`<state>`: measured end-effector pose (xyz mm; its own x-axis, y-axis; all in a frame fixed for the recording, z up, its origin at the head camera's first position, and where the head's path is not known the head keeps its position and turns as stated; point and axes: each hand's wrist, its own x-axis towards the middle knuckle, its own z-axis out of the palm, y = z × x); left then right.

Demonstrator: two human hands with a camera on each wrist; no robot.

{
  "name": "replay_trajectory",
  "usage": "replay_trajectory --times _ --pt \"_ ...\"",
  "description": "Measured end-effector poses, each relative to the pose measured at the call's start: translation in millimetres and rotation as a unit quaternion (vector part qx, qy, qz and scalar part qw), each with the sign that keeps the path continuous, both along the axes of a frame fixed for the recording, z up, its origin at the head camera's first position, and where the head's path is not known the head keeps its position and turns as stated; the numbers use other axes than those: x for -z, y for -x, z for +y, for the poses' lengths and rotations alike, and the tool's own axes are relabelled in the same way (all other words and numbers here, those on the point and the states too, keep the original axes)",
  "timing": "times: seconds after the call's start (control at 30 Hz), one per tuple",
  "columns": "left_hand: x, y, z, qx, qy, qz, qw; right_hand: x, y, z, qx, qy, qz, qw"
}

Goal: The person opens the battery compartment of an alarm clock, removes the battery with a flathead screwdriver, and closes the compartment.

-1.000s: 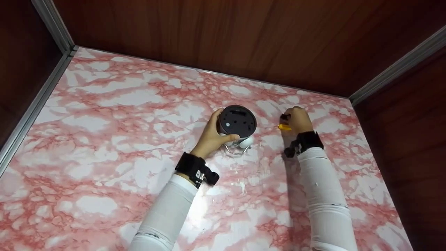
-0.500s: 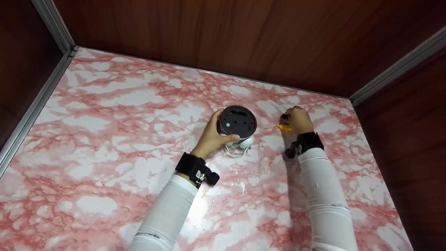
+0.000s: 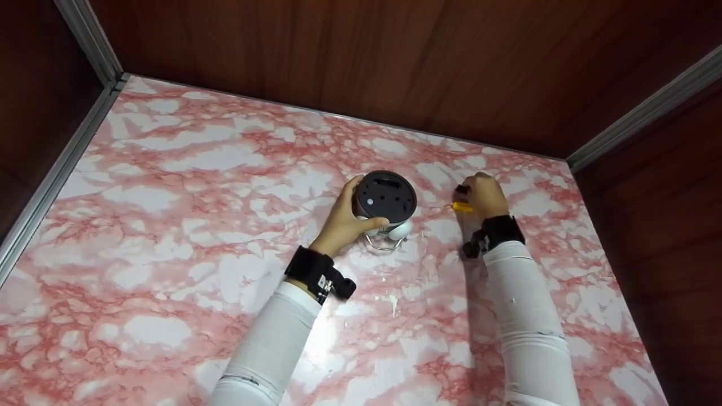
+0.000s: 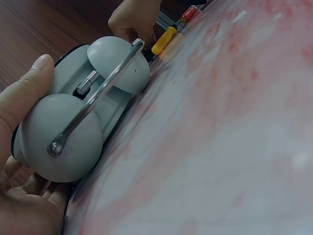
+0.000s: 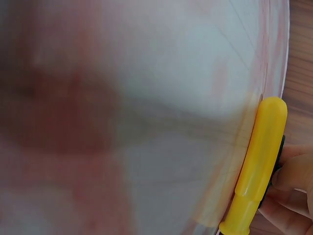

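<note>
My left hand [image 3: 345,221] grips a twin-bell alarm clock [image 3: 386,197] by its sides, thumb on the near edge. The clock's dark round back faces up, with a long slot and several small knobs. In the left wrist view its two pale bells [image 4: 61,139] and metal handle [image 4: 100,95] point toward the camera. Farther right, my right hand [image 3: 486,194] has curled fingers and pinches a small black piece [image 3: 462,189] at the tabletop. A yellow screwdriver handle [image 3: 462,207] lies right beside that hand; the right wrist view shows the yellow handle [image 5: 259,161] up close.
A small red cylinder [image 4: 188,13] lies beyond the yellow handle. The table [image 3: 169,237] has a red-and-white marbled top. Dark wood panels [image 3: 338,56] with metal edging [image 3: 84,45] stand along its back and both sides.
</note>
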<state>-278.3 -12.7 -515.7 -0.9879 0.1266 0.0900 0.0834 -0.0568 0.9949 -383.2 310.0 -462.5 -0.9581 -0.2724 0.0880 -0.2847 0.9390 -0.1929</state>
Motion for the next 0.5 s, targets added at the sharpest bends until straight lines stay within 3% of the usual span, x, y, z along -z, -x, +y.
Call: replay_trajectory --times 0.17,0.5 --pt "0.0 -0.3 0.3 0.001 -0.007 -0.003 1.0000 1.7 -0.2 0.7 -0.016 -0.011 0.014 1.000" --pt "-1.4 -1.1 -0.1 0.003 0.003 -0.019 0.9998 -3.0 -2.7 -3.2 -0.007 -0.018 0.004 1.000"
